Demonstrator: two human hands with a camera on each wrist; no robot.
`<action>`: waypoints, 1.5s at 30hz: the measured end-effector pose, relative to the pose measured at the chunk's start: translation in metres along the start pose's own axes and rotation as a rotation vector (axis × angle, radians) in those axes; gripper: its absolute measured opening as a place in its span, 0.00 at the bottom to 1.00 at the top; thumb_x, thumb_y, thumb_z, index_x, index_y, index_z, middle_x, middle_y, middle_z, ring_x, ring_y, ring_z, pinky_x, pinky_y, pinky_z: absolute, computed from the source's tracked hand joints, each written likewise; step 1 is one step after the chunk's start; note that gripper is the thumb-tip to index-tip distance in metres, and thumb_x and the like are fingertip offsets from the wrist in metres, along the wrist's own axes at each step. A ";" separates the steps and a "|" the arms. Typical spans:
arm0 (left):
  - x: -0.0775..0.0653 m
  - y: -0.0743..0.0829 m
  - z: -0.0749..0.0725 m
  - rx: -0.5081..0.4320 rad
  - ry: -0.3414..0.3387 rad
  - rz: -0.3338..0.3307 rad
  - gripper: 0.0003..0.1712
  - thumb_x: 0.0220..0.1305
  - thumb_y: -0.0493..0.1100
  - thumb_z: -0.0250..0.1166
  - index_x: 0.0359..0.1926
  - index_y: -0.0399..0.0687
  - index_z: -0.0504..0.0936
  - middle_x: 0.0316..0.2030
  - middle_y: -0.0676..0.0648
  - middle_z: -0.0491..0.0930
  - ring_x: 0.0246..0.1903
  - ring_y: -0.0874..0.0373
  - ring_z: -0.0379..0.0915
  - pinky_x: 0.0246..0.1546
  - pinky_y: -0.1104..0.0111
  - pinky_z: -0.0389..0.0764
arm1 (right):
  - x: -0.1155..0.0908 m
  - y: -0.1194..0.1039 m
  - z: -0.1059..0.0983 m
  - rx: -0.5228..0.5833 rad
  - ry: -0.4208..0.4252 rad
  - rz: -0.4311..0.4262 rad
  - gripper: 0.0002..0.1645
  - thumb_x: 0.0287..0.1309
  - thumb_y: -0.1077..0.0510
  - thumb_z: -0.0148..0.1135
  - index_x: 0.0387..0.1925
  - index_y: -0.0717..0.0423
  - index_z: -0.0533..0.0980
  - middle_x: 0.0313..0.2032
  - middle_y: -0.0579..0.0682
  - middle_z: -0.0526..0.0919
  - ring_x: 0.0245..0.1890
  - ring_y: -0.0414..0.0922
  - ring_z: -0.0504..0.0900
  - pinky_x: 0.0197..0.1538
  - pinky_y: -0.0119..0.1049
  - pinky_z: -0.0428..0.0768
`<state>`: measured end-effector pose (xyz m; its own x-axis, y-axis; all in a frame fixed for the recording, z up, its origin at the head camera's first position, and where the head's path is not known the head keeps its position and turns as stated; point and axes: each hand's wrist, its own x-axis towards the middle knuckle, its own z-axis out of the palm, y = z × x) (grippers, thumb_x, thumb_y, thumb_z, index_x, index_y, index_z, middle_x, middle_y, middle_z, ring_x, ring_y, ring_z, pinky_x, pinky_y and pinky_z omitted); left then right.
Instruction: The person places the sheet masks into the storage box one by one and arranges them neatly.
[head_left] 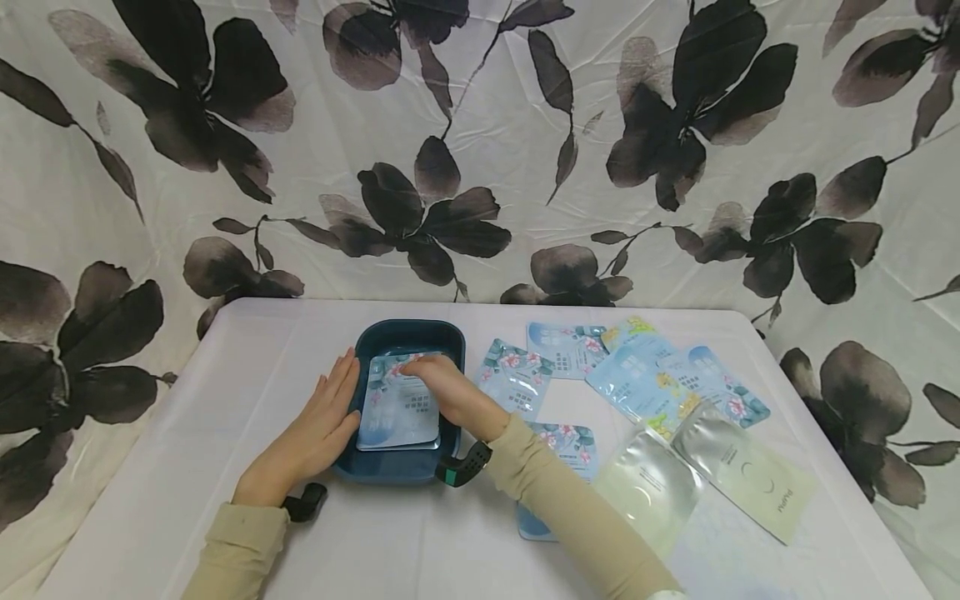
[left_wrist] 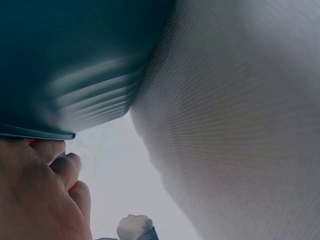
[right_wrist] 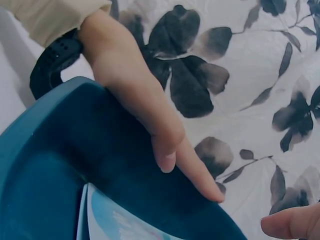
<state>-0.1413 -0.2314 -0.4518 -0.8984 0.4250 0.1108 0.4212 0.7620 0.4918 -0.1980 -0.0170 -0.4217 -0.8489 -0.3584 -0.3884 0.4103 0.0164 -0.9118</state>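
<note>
A dark teal tray (head_left: 386,468) stands on the table with blue floral sheet-mask packets (head_left: 397,408) stacked inside. My left hand (head_left: 318,425) lies along the tray's left wall, fingers straight and touching the rim. In the right wrist view the left hand (right_wrist: 140,95) shows across the tray from the packets' edges (right_wrist: 115,215). Over the tray's right side, my right hand (head_left: 453,396) holds the top packet near its upper right edge, thumb on its face. The other right fingers are mostly hidden. The tray's outer wall (left_wrist: 95,85) fills much of the left wrist view.
Several blue packets (head_left: 513,375) lie to the tray's right, some overlapping (head_left: 637,375). Two pale silver-green packets (head_left: 750,471) rest nearer the front right, partly behind the right sleeve (head_left: 577,508). A floral cloth (head_left: 570,150) hangs behind the white table (head_left: 187,417).
</note>
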 end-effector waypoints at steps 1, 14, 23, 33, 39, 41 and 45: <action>0.000 0.000 0.000 0.000 0.001 0.001 0.39 0.73 0.39 0.45 0.77 0.31 0.39 0.78 0.38 0.32 0.76 0.41 0.28 0.72 0.43 0.37 | 0.000 0.000 0.000 -0.004 0.000 0.001 0.31 0.67 0.57 0.55 0.64 0.73 0.67 0.74 0.63 0.52 0.75 0.57 0.47 0.74 0.57 0.46; -0.001 0.001 -0.001 0.003 -0.003 -0.013 0.40 0.73 0.39 0.46 0.77 0.32 0.39 0.78 0.38 0.32 0.76 0.39 0.29 0.73 0.44 0.37 | -0.007 -0.008 -0.005 0.050 -0.021 -0.043 0.31 0.67 0.59 0.54 0.65 0.75 0.65 0.71 0.63 0.58 0.74 0.55 0.52 0.75 0.52 0.49; -0.001 0.000 0.000 -0.011 0.002 -0.012 0.40 0.73 0.39 0.46 0.77 0.32 0.38 0.78 0.39 0.31 0.76 0.40 0.28 0.73 0.45 0.35 | -0.023 -0.025 -0.022 0.066 -0.031 -0.135 0.32 0.69 0.60 0.51 0.70 0.70 0.61 0.72 0.62 0.60 0.75 0.57 0.48 0.75 0.52 0.47; -0.002 0.002 0.000 -0.023 0.005 -0.004 0.40 0.73 0.40 0.47 0.77 0.32 0.38 0.78 0.38 0.32 0.76 0.40 0.28 0.73 0.45 0.35 | -0.026 -0.029 -0.064 0.205 0.077 -0.221 0.26 0.70 0.62 0.50 0.66 0.69 0.66 0.68 0.65 0.63 0.69 0.61 0.62 0.72 0.49 0.60; -0.001 0.001 -0.002 -0.023 -0.002 -0.006 0.40 0.73 0.40 0.46 0.77 0.33 0.37 0.78 0.38 0.31 0.76 0.41 0.28 0.73 0.45 0.35 | -0.022 -0.020 -0.091 0.194 0.125 -0.267 0.25 0.72 0.62 0.47 0.65 0.71 0.65 0.68 0.67 0.63 0.69 0.64 0.59 0.73 0.53 0.56; -0.001 0.002 -0.002 -0.029 -0.001 -0.002 0.40 0.73 0.39 0.46 0.77 0.33 0.37 0.78 0.38 0.31 0.76 0.41 0.28 0.73 0.45 0.35 | -0.020 -0.015 -0.100 0.171 0.143 -0.289 0.25 0.72 0.62 0.46 0.65 0.72 0.64 0.68 0.68 0.62 0.69 0.64 0.59 0.72 0.54 0.56; -0.002 0.002 -0.002 -0.038 -0.002 -0.001 0.40 0.73 0.38 0.46 0.77 0.32 0.37 0.78 0.38 0.31 0.76 0.40 0.28 0.73 0.46 0.33 | -0.019 -0.001 -0.119 0.188 0.192 -0.307 0.25 0.73 0.62 0.45 0.66 0.72 0.63 0.68 0.67 0.63 0.69 0.64 0.58 0.73 0.53 0.55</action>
<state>-0.1393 -0.2315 -0.4492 -0.8983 0.4258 0.1086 0.4157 0.7433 0.5241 -0.2219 0.1013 -0.4289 -0.9810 -0.1388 -0.1359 0.1665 -0.2411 -0.9561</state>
